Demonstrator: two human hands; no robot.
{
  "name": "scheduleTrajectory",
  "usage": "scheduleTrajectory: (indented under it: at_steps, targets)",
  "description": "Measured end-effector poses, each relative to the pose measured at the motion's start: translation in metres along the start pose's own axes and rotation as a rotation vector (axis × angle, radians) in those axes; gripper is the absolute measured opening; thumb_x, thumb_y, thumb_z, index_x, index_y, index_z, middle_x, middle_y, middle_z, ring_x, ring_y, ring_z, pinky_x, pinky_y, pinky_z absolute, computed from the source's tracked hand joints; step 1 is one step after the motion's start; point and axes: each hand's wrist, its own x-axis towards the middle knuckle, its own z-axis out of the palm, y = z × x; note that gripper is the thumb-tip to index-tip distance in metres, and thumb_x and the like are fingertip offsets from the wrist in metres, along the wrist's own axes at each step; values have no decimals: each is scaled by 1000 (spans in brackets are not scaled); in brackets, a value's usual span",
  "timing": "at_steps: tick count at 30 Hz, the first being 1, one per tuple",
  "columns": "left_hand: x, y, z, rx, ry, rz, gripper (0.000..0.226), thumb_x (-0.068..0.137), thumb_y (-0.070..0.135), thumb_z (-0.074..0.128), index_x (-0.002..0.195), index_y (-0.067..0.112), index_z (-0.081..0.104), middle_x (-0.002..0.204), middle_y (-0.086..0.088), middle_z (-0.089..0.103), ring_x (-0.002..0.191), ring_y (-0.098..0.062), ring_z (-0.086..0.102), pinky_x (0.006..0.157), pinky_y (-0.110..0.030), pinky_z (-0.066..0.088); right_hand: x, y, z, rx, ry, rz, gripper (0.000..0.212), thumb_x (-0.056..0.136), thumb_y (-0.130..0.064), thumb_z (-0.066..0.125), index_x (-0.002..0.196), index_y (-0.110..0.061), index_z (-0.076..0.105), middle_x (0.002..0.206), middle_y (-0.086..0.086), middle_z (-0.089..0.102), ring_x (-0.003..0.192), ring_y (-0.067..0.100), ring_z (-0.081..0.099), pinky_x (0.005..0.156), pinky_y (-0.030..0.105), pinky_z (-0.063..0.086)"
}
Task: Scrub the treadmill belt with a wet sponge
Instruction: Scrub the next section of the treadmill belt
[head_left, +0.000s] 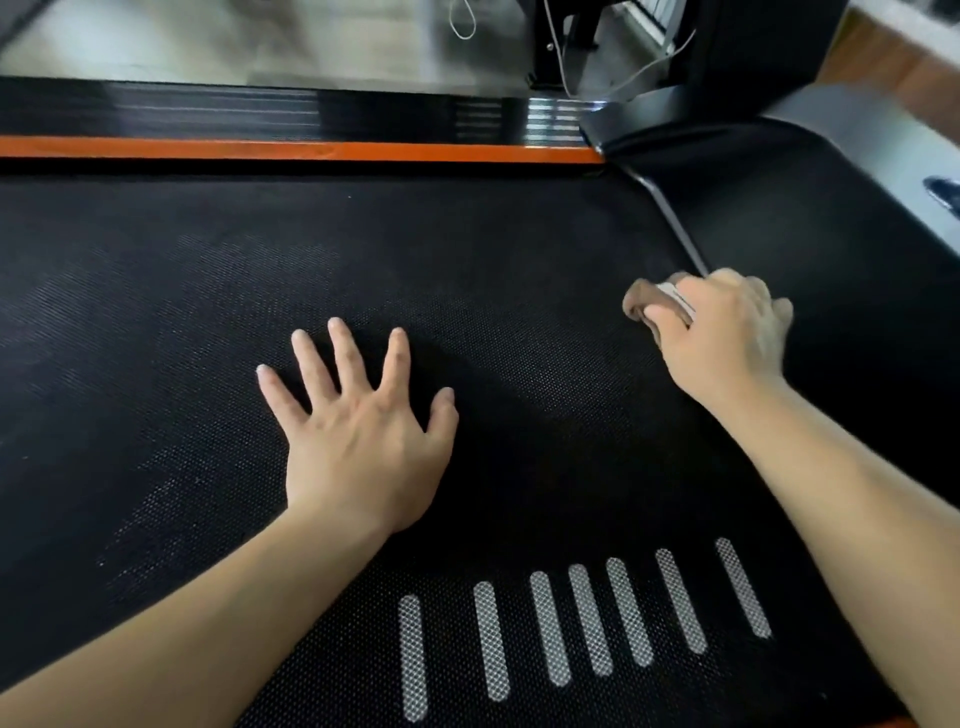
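The black textured treadmill belt (171, 322) fills most of the view, with several white stripes printed near me. My left hand (358, 441) lies flat on the belt, palm down, fingers spread, holding nothing. My right hand (722, 332) is closed around a brown and white sponge (649, 304) and presses it against the belt near the front motor cover. Only the sponge's left end shows past my fingers.
An orange strip (311, 149) and a black side rail (234, 111) run along the belt's far edge. The black motor cover (810, 197) and upright (753, 52) stand at the right, with white cables (623, 78) hanging by them. Pale floor lies beyond.
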Motion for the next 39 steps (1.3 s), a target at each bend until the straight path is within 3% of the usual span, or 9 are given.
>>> scheduleTrajectory:
  at_steps: [5,12,19,22,25,28,31,36,39]
  targets:
    - [2,0,2,-2,-6,0,78,96,71,16,162,33,2,170,-17,-11,154,-41,-19,119,-66,-13,71,-22,18,129,-61,13,27,98,-42,53,108,-26,73,113,11,65,114,36,51,95,45,33]
    - [1,0,2,8,11,-4,78,96,71,16,163,32,6,170,-17,-8,155,-41,-17,120,-66,-12,87,-11,21,154,-8,12,29,97,-45,53,104,-23,71,105,10,66,109,34,56,93,45,35]
    - [2,-1,2,19,0,-11,78,96,71,16,162,32,7,170,-18,-7,155,-42,-15,120,-67,-11,12,9,-18,189,-242,-99,5,92,-40,67,92,-36,67,94,-6,61,102,26,57,89,40,29]
    - [2,-1,1,36,-6,-9,78,96,71,15,162,32,7,170,-18,-7,155,-42,-15,119,-67,-11,-42,17,-52,199,-363,-88,23,90,-36,71,73,-39,56,91,-11,59,96,19,54,93,42,34]
    - [1,-1,2,30,2,-1,78,96,70,16,162,31,8,170,-20,-6,154,-43,-15,119,-68,-11,-96,34,-80,214,-467,-75,27,85,-32,74,68,-43,56,87,-11,59,89,17,56,88,46,45]
    - [-1,-3,2,28,3,7,78,96,70,16,162,30,9,170,-21,-5,154,-44,-14,119,-69,-11,-123,49,-80,214,-409,-115,31,85,-22,71,74,-46,53,89,-12,59,93,20,56,87,43,41]
    - [0,-2,2,23,7,9,78,96,70,16,162,29,10,169,-22,-4,154,-45,-13,119,-69,-11,-102,45,-64,191,-283,-117,14,91,-24,66,85,-37,68,96,-12,59,100,22,51,88,35,26]
    - [-1,-5,-2,36,-42,42,80,95,72,19,163,31,9,169,-23,-6,154,-45,-15,118,-70,-11,-88,41,-61,169,-285,-42,21,92,-33,67,76,-39,55,91,-10,54,101,23,51,91,42,32]
    - [-3,-10,-5,39,-66,82,78,95,73,22,162,34,11,169,-22,-6,154,-44,-15,117,-71,-12,-123,50,-81,108,-366,-12,7,89,-37,70,90,-38,63,91,-9,55,97,22,55,92,43,40]
